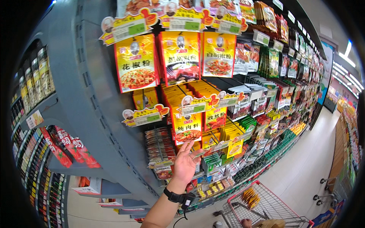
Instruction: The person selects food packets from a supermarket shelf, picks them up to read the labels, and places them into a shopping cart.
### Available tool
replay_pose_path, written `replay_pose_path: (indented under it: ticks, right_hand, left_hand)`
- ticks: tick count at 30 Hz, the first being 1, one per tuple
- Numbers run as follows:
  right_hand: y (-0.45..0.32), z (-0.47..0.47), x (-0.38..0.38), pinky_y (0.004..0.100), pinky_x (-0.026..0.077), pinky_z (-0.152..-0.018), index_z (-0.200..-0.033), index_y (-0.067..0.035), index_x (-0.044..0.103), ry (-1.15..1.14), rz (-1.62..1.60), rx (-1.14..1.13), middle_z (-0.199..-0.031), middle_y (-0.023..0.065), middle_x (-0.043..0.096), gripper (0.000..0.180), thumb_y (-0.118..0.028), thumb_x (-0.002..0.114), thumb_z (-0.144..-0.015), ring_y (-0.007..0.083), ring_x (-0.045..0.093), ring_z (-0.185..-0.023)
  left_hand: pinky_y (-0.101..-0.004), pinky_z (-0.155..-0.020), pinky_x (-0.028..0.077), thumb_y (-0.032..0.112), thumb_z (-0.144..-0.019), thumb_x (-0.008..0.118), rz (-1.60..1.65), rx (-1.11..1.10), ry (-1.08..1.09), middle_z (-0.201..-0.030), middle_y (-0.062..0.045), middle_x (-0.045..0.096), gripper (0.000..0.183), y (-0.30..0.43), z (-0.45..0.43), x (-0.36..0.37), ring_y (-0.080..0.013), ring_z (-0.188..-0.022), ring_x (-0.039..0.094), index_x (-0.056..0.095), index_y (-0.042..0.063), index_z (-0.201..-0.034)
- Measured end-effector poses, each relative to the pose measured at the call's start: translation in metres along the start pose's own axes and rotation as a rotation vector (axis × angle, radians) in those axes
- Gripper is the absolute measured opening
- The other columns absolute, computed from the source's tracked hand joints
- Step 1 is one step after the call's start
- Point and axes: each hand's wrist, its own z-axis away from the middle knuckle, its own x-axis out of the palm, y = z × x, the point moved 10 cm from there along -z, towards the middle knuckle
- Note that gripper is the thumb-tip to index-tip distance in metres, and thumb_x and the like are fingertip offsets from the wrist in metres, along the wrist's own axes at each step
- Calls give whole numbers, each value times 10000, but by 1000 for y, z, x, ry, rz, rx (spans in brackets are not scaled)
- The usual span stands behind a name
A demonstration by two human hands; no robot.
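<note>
My left hand (184, 162) reaches up from the bottom with fingers apart, wearing a black wristband with a small device and cable. The fingertips are just below a yellow and red seasoning packet (187, 129) hanging on a shelf hook; I cannot tell whether they touch it. Similar packets hang in a row above, among them a left packet (135, 62), a middle packet (180, 58) and a right packet (219, 54). At the bottom edge, what looks like my right hand (246, 223) shows only in part over a shopping cart (273, 196), its grip unclear.
Inside the cart lies a bundle of yellow packets (251, 198). Price tags (196, 107) jut out from the hooks. To the left rises a grey metal shelf upright (77, 114), with red pouches (71, 148) beside it. The tiled aisle floor (302, 151) runs along the right.
</note>
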Motion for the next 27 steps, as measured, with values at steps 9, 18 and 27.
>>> replay_pose_path:
  ticks: [9,18,27]
  right_hand:
    - [-45,69,19,424,435,-671,-849,-28,653,44,248,-370,-779,114,608,312,-294,494,-893,234,522,-744]
    - [-74,105,7,397,500,-741,-925,20,672,142,243,-240,-883,166,667,274,-222,560,-859,273,632,-823]
    - [-51,81,8,344,479,-624,-834,37,662,121,0,-119,-684,103,640,224,-185,634,-833,194,599,-672]
  left_hand:
    - [-352,-780,527,171,-920,560,106,-44,223,-1206,-123,579,193,13,-6,-37,-276,-1038,626,536,55,-1073]
    - [-319,-812,528,153,-911,565,205,-121,145,-1127,-124,631,220,15,11,-12,-249,-1057,620,579,21,-1086]
    - [-229,-546,401,162,-978,594,17,115,166,-924,54,597,140,47,27,-5,-52,-733,508,574,150,-1116]
